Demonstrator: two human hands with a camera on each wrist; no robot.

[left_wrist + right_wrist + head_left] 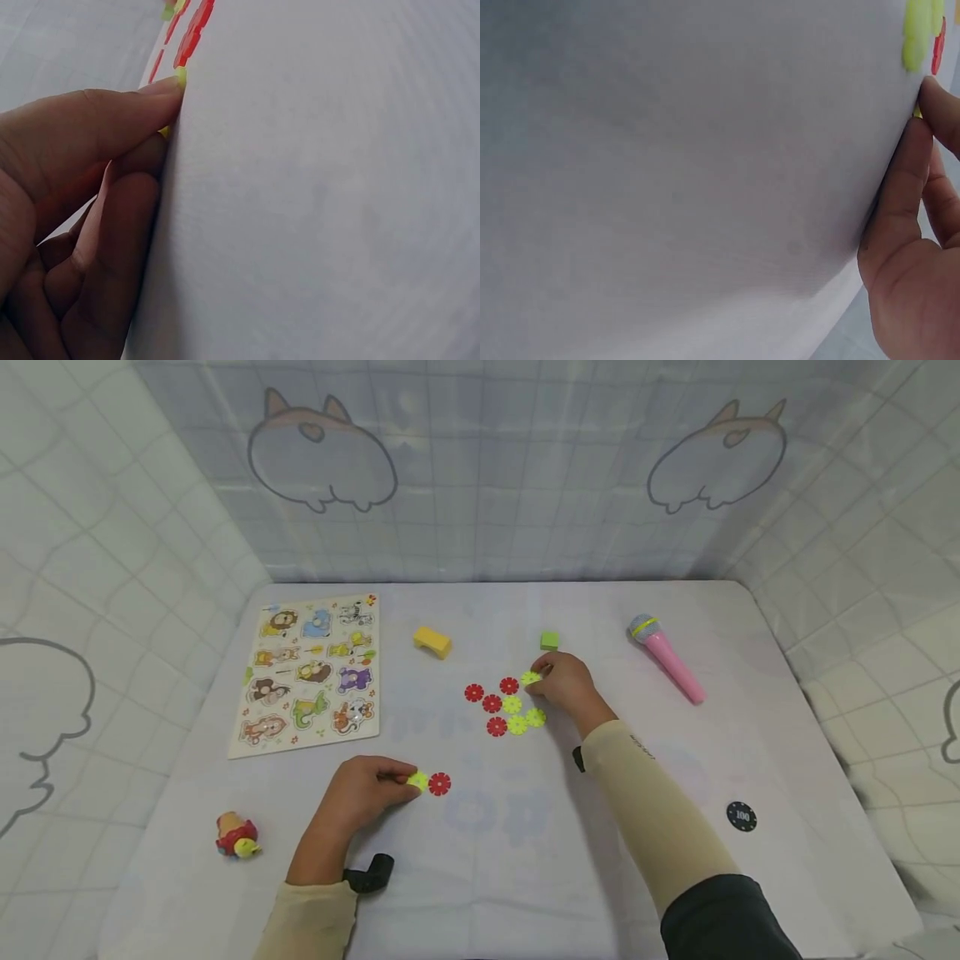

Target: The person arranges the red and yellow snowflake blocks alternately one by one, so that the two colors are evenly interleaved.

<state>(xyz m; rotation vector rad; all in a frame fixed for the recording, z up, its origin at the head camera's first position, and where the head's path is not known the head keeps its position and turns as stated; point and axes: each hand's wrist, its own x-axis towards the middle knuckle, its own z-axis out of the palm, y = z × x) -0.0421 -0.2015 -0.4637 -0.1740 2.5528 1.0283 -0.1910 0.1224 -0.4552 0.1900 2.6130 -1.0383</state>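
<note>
My left hand (pixel 367 792) pinches a yellow notched disc (pixel 418 781) flat at the table's surface, right beside a red notched disc (pixel 440 784). In the left wrist view, thumb and forefinger cover most of that yellow disc (pixel 181 76). Farther back, my right hand (pixel 567 683) holds another yellow disc (pixel 530 677) between thumb and fingers, at the upper right of a group of discs. That group mixes several red discs (pixel 492 703) and several yellow discs (pixel 517 724) lying flat and close together. In the right wrist view only a sliver of the pinched disc (pixel 918 110) shows.
An animal puzzle board (pixel 307 672) lies at the left, with a small toy figure (pixel 237 837) nearer. Behind the discs are a yellow arched block (pixel 432 642) and a green block (pixel 550 640). A pink toy microphone (pixel 669 661) and a black "100" chip (pixel 742 816) lie right.
</note>
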